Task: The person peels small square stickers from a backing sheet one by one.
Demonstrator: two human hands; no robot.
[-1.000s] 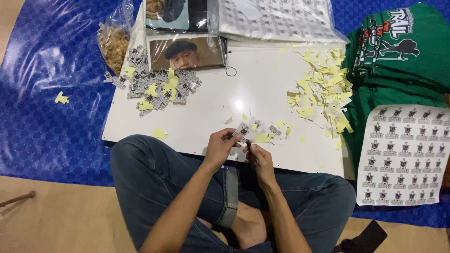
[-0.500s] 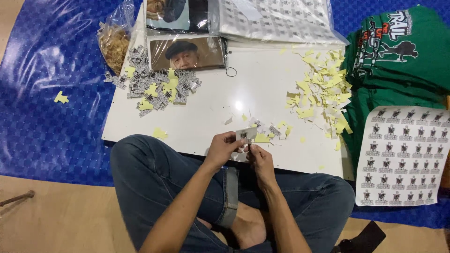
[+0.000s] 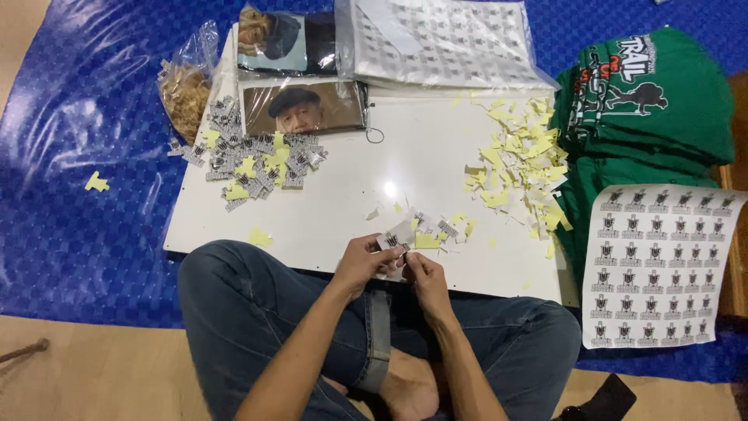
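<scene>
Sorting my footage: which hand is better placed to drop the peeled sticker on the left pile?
Probably left: the left hand pinches the sticker and sits nearer the sticker pile.

Sticker (image 3: 392, 240) half hidden between fingertips (image 3: 405, 257)

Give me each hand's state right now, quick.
Left hand: closed, pinching a small sticker.
Right hand: closed, fingertips pinching the same sticker.
</scene>
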